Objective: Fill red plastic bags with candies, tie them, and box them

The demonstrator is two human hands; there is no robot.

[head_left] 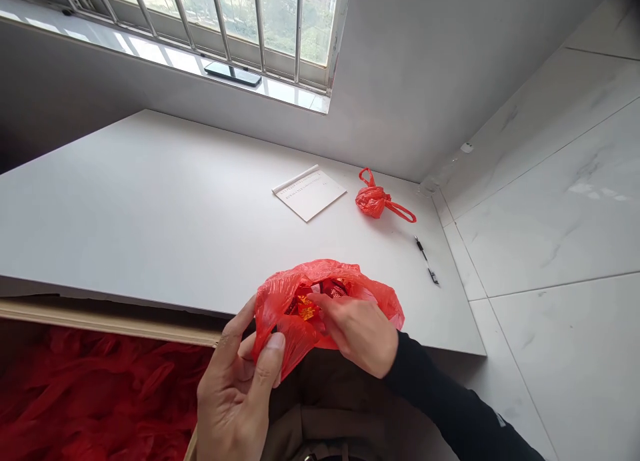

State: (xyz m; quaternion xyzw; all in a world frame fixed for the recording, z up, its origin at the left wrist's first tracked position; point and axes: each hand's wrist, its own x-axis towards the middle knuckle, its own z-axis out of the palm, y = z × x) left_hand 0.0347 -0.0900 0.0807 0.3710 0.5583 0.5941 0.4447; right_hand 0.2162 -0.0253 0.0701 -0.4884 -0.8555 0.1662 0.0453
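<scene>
At far left, a cardboard box (115, 322) held a heap of crumpled red plastic (100, 394). Further right, a phone (233, 74) lay on the windowsill (145, 51), behind the white bench (165, 207). The person's left hand (243, 381) came next, its grip pinching the left rim of an open red bag (325, 270) between thumb and fingers. The bag was at the bench's front edge, its mouth stretched sideways between both hands, with shiny wrapped pieces (305, 307) inside. Beyond it lay a white notepad (311, 193). The right hand (357, 331), below a black sleeve (450, 401), entered the mouth from the right; it was the nearer hand to the pieces, which lay by its fingertips and to their left. Whether that grip had closed on one could not be told. Farther right were a knotted red bag (373, 201) and a pen (426, 261).
</scene>
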